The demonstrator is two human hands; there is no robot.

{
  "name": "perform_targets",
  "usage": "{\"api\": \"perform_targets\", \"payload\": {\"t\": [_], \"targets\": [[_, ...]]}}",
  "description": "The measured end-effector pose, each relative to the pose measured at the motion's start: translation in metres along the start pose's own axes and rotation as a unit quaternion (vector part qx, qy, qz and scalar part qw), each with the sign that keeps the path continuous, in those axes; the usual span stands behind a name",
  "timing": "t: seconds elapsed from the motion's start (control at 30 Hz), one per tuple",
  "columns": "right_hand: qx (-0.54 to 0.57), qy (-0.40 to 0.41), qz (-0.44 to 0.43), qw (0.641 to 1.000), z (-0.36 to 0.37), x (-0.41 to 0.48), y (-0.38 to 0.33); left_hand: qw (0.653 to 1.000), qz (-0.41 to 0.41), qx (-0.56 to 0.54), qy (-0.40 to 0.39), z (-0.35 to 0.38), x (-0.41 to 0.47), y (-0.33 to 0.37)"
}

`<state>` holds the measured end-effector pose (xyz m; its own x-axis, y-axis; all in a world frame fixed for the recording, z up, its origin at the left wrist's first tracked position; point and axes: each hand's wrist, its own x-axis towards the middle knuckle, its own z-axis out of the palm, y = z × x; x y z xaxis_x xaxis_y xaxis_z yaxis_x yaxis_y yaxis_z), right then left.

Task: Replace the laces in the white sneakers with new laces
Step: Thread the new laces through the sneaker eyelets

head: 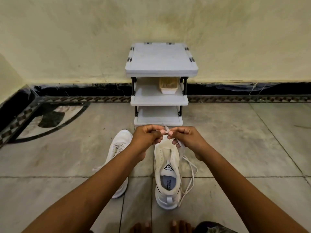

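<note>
1. Two hands meet above the toe of the unlaced sneaker. The left hand and the right hand each pinch the lace between thumb and forefinger, with the other fingers curled and the fingertips almost touching.
2. A short lace end sticks up past the pinch, towards the rack.
3. From under the right hand the lace drops along that sneaker's outer side. It lies in loose loops on the floor and ends near the heel.
4. The unlaced sneaker stands directly below the hands, toe away from the person and heel towards them. Its eyelets look bare and the tongue shows.
5. The laced sneaker lies under the left forearm, just beside the other, tilted outward. The forearm hides part of it.
6. The rack's lowest shelf edge sits just beyond the knuckles. That is the nearest hard edge ahead, and the gap to it is narrow.
7. A tub rests on the middle shelf, on the right hand's side.
8. Outward of each hand the tiled floor spreads wide. On the right it runs to the dark skirting, and on the left to a patterned inlay near the corner.
9. Beyond the rack rises the wall, which closes off that side.
10. Towards the person, toes show at the bottom edge, behind the sneaker heels.
</note>
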<state>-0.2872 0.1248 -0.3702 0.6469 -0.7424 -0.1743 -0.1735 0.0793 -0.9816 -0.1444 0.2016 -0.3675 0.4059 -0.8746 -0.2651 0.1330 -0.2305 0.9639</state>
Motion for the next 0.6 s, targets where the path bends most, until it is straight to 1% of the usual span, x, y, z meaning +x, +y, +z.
{"api": "perform_targets", "payload": {"t": [0.07, 0.17, 0.33, 0.4, 0.43, 0.47, 0.5, 0.57, 0.6], "targets": [[0.028, 0.002, 0.020, 0.999, -0.002, 0.006, 0.013, 1.000, -0.011, 0.008, -0.004, -0.002, 0.007, -0.010], [0.054, 0.010, 0.046, 0.997, -0.003, 0.017, 0.028, 0.998, -0.026, 0.053, -0.014, -0.002, 0.019, -0.025], [0.066, 0.054, 0.071, 0.994, -0.009, 0.037, 0.045, 0.991, -0.048, 0.121, -0.031, 0.008, 0.028, -0.059], [0.071, 0.082, 0.073, 0.991, -0.011, 0.044, 0.049, 0.979, -0.044, 0.183, -0.080, 0.015, 0.027, -0.071], [0.059, 0.088, 0.069, 0.992, -0.012, 0.046, 0.050, 0.971, -0.038, 0.207, -0.111, 0.018, 0.027, -0.075], [0.042, 0.086, 0.065, 0.993, -0.012, 0.048, 0.052, 0.968, -0.035, 0.214, -0.126, 0.020, 0.028, -0.079], [0.028, 0.082, 0.054, 0.995, -0.011, 0.049, 0.054, 0.971, -0.031, 0.209, -0.114, 0.019, 0.030, -0.079], [0.003, 0.085, 0.034, 0.996, -0.007, 0.048, 0.061, 0.979, -0.027, 0.197, -0.036, 0.008, 0.038, -0.078], [-0.007, 0.095, 0.033, 0.995, -0.003, 0.048, 0.065, 0.977, -0.026, 0.213, 0.004, 0.001, 0.042, -0.078]]}}
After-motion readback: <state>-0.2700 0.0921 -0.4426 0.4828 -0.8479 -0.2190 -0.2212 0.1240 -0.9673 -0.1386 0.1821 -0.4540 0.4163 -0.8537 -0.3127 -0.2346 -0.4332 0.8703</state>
